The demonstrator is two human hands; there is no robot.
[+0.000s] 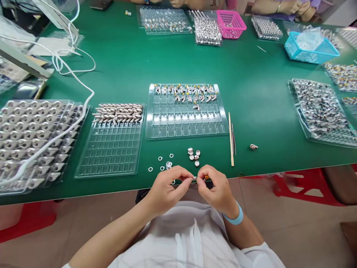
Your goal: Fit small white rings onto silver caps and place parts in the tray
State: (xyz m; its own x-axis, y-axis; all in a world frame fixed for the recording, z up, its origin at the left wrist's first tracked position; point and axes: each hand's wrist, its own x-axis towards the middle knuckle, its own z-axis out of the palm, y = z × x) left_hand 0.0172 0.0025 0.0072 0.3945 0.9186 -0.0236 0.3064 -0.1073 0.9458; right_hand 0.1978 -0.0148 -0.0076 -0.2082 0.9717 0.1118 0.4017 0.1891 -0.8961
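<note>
At the table's front edge my left hand (173,188) and my right hand (214,188) meet, fingertips pinched around one small silvery part (194,178). A bit of orange shows by the right fingers; the part's exact kind is mostly hidden. Just beyond lie several small round caps (196,163). White rings (160,158) are scattered to the left of them, some in a little pile. A clear tray (158,130) ahead holds small grey pieces with orange ends in its upper rows. Right of it rest a wooden stick (231,141) and thin tweezers (234,139).
Left stand a tray of grey shells (36,141) crossed by a white cable (75,124), and a partly filled tray (111,149). A single piece (253,146) lies right. Farther off are a full tray (320,108), a blue basket (309,56), a pink basket (231,24) and co-workers' hands (298,8).
</note>
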